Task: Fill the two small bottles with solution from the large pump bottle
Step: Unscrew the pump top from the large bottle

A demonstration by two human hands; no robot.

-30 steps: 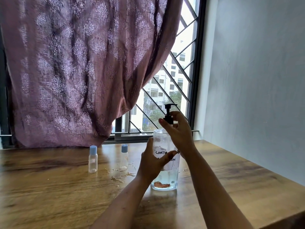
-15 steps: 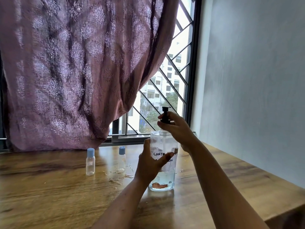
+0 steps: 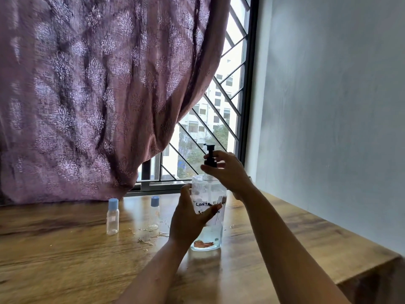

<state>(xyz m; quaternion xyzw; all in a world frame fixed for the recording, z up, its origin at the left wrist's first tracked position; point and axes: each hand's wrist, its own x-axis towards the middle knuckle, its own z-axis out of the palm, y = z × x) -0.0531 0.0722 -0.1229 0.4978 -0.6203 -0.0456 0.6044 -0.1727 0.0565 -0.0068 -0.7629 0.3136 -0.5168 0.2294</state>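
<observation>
My left hand (image 3: 188,218) grips the large pump bottle (image 3: 208,213), right hand (image 3: 225,170) apparently twisting its pump collar (image 3: 210,162); a slip could tip it and spill.

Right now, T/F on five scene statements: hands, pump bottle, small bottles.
1. The left hand grips the body of the large pump bottle. True.
2. The right hand is on one of the small bottles. False: it is at the black pump head.
3. Both small bottles stand upright with blue caps on. True.
4. The small bottles stand to the right of the pump bottle. False: they stand to its left on the wooden table.
5. The pump bottle is full to the neck. False: liquid shows only in its lower part.
</observation>
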